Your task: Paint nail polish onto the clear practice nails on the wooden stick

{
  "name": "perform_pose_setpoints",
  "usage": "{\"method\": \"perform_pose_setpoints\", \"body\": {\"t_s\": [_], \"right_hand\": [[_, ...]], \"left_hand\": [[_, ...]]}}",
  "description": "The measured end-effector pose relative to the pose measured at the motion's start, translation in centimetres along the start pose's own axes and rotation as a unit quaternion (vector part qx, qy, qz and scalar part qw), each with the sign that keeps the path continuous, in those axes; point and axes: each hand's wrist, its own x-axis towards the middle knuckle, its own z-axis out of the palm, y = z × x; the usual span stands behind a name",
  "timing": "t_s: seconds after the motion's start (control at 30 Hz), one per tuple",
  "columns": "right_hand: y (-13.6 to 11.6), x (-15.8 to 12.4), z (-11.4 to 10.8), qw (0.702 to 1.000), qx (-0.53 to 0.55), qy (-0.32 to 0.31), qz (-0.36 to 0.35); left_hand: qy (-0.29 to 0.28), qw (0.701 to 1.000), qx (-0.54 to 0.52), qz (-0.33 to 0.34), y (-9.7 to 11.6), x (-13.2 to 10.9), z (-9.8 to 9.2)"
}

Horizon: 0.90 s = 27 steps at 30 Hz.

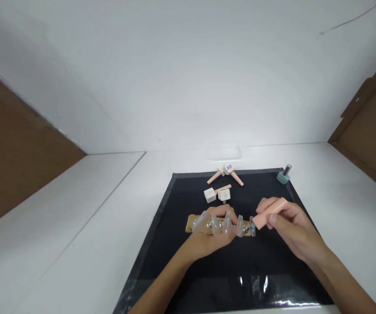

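My left hand (214, 235) rests on the black mat (175, 244), fingers closed round a tan strip (194, 225) that carries several clear nail tips standing in a row. My right hand (289, 226) holds a peach-coloured stick (269, 213), its tip touching the nail tip at the strip's right end. Just beyond the strip lie two white blocks (217, 194) and a peach stick.
Further back on the mat lie crossed peach sticks with a small white block (226, 172). A teal bottle with a grey cap (284, 175) stands at the mat's far right corner. White table surrounds the mat; brown panels stand left and right.
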Motion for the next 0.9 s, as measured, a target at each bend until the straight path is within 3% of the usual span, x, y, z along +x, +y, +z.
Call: {"method": "perform_pose_setpoints", "body": {"t_s": [0.17, 0.37, 0.63, 0.77, 0.9], "right_hand": [[0.22, 0.02, 0.36, 0.997, -0.056, -0.008, -0.046], [0.07, -0.04, 0.53, 0.989, -0.121, -0.003, -0.088], [-0.19, -0.05, 0.75, 0.960, -0.212, 0.030, -0.178], [-0.17, -0.09, 0.52, 0.966, -0.173, 0.034, -0.188], [-0.21, -0.24, 0.52, 0.970, -0.147, -0.011, -0.192]], "left_hand": [[-0.010, 0.999, 0.036, -0.016, -0.35, -0.04, -0.06], [-0.027, 0.999, 0.026, 0.010, -0.48, -0.07, -0.14], [-0.034, 0.999, 0.025, 0.016, -0.49, -0.08, -0.13], [-0.042, 0.999, 0.007, 0.015, -0.52, -0.17, -0.18], [-0.041, 0.999, 0.015, 0.010, -0.45, -0.17, -0.21]]}}
